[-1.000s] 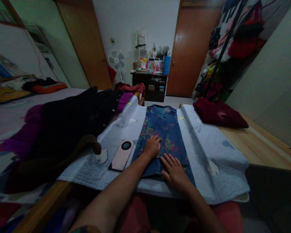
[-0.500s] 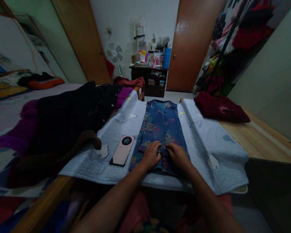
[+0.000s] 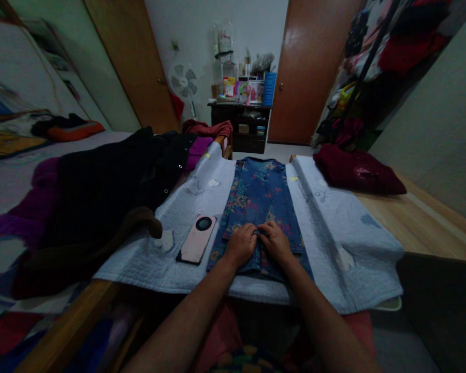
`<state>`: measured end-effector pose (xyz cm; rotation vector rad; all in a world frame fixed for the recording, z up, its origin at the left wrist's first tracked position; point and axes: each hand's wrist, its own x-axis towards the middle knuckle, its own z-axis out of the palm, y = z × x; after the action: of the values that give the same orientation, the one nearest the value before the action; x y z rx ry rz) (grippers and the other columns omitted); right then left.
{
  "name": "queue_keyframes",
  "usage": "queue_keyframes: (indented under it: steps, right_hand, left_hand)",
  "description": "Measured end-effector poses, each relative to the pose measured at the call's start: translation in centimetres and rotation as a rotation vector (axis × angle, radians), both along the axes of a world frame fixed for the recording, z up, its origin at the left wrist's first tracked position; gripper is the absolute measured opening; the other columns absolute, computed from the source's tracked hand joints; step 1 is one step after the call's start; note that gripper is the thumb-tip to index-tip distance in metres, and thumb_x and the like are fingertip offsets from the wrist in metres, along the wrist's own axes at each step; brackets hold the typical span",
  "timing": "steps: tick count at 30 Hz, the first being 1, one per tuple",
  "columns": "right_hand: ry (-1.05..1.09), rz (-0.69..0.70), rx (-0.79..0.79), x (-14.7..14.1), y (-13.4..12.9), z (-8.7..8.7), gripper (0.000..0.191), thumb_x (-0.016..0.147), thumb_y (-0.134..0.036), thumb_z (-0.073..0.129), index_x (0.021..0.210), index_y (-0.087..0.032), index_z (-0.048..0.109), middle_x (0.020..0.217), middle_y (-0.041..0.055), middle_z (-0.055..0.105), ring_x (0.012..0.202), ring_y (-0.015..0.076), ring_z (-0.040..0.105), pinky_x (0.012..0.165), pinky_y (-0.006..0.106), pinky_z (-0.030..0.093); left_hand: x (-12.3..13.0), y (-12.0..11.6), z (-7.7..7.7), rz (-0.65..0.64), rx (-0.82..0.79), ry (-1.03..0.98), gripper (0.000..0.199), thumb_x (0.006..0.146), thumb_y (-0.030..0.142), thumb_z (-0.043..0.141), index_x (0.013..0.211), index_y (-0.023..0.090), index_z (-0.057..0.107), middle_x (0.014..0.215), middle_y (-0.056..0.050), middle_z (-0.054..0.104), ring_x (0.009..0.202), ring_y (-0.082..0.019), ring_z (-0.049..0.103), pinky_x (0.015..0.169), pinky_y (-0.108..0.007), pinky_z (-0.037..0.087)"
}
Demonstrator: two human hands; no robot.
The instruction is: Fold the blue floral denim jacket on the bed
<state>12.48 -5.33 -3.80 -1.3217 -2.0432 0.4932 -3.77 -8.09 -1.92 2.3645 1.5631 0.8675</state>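
Note:
A blue shirt with a flower print (image 3: 260, 191) lies folded lengthwise on a pale blue quilted cloth (image 3: 326, 228), its collar at the far end. My left hand (image 3: 241, 244) rests on the lower middle of the shirt, fingers curled and pinching its fabric. Close beside it, my right hand (image 3: 275, 242) also pinches the fabric, the fingertips of both hands almost meeting. What lies under the palms is hidden. To the left of the shirt sits a pink phone (image 3: 196, 243), its round camera facing up.
Dark clothes (image 3: 112, 176) with purple parts are heaped on the bed at left. On the right, a folded maroon garment (image 3: 357, 168) lies on a wooden board (image 3: 423, 223). A white fan (image 3: 184, 80) and a dark cabinet (image 3: 241, 127) stand at the back.
My right hand has moved left toward my left hand, bringing the fingertips together on the shirt. The left hand stays nearly in place.

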Motion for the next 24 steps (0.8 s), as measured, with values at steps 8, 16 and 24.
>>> queue_keyframes:
  steps: [8,16,24]
  right_hand:
    - [0.101,-0.03,-0.025,0.0,-0.3,0.2,0.015,0.09,-0.029,0.056,0.093,-0.022,0.069,0.093,0.0033,0.057,0.089,0.0179,0.058,0.084,0.031,0.046]
    - [0.158,0.038,-0.002,0.0,-0.8,0.3,0.03,0.087,-0.018,0.053,0.113,-0.025,0.065,0.107,0.0045,0.057,0.092,0.017,0.058,0.086,0.031,0.047]
    - [0.19,0.023,-0.006,-0.1,-0.5,0.2,0.018,0.089,-0.023,0.055,0.099,-0.024,0.07,0.095,0.0038,0.061,0.088,0.0174,0.059,0.085,0.031,0.047]
  left_hand:
    - [-0.1,-0.9,1.1,0.181,0.144,0.121,0.019,0.084,0.021,0.06,0.104,0.023,0.058,0.106,-0.005,0.064,0.107,-0.025,0.053,0.108,-0.049,0.027]
    - [-0.2,-0.6,1.0,0.14,0.107,0.167,0.012,0.089,0.017,0.054,0.096,0.025,0.061,0.095,-0.002,0.065,0.099,-0.023,0.054,0.106,-0.047,0.029]
    - [-0.4,-0.8,1.2,0.236,0.072,0.124,0.026,0.084,0.008,0.051,0.099,0.026,0.063,0.104,-0.006,0.062,0.105,-0.026,0.05,0.107,-0.052,0.027]
